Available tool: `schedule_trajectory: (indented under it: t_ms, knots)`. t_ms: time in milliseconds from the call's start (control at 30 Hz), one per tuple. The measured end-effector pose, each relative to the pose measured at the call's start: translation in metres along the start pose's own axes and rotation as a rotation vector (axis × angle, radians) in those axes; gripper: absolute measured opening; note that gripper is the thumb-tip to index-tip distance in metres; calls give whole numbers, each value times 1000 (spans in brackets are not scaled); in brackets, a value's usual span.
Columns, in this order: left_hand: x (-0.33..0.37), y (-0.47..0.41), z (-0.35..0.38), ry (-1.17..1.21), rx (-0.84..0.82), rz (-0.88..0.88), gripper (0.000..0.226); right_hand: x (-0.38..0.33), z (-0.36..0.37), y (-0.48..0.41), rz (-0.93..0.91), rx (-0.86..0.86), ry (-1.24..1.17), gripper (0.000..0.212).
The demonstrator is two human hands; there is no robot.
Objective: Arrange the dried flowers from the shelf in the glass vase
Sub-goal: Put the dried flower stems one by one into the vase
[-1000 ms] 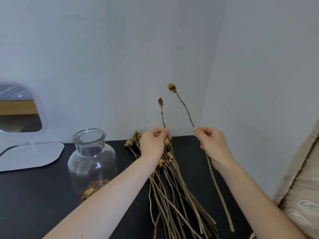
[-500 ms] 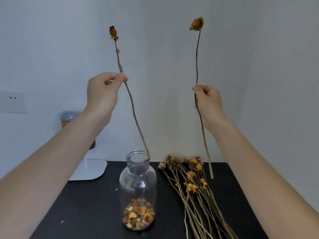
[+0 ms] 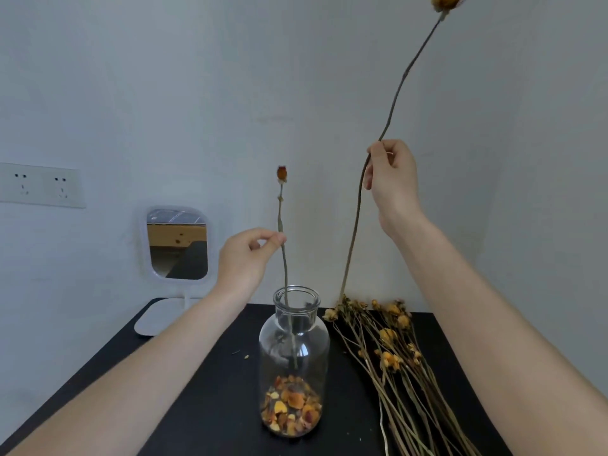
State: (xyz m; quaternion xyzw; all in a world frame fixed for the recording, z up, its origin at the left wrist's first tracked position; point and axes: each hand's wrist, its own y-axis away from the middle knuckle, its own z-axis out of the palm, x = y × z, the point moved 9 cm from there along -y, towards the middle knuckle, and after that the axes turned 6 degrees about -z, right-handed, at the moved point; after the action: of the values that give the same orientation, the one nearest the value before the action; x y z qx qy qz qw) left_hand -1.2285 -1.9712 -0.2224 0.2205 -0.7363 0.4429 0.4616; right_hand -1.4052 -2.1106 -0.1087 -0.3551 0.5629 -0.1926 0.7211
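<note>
Where the matte black table (image 3: 197, 406) meets the pale wall (image 3: 197, 93), a loose bundle of dried flowers (image 3: 394, 357) lies flat, straw-thin stalks toward the camera and crinkled yellow heads toward the wall, just beside the clear, round-shouldered glass vase (image 3: 293, 343), upright with orange petal chips (image 3: 291, 409) inside. The right hand (image 3: 393, 179) pinches a long wiry yellow-headed stem (image 3: 399, 83), near upright, leaning right at the top; the left hand (image 3: 245, 261) pinches a shorter red-budded stem (image 3: 282, 205), vertical, bud up, its foot inside the vase.

white mirror (image 3: 177, 245), wall sockets (image 3: 41, 185), black table (image 3: 204, 406)
</note>
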Motion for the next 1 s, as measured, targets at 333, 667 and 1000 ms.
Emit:
schedule_trajectory:
  t_ms: [333,667,1000]
  knots:
    - [-79,56,25,19,-484,-240,49,8,4,20,41,-44,-56,23]
    - [-94,67,51,13,-609,-244,55,-9,-9,14,9,27,-57,21]
    - [-87,68,52,-97,-317,-174,57,48,11,77,192,-241,-7,10]
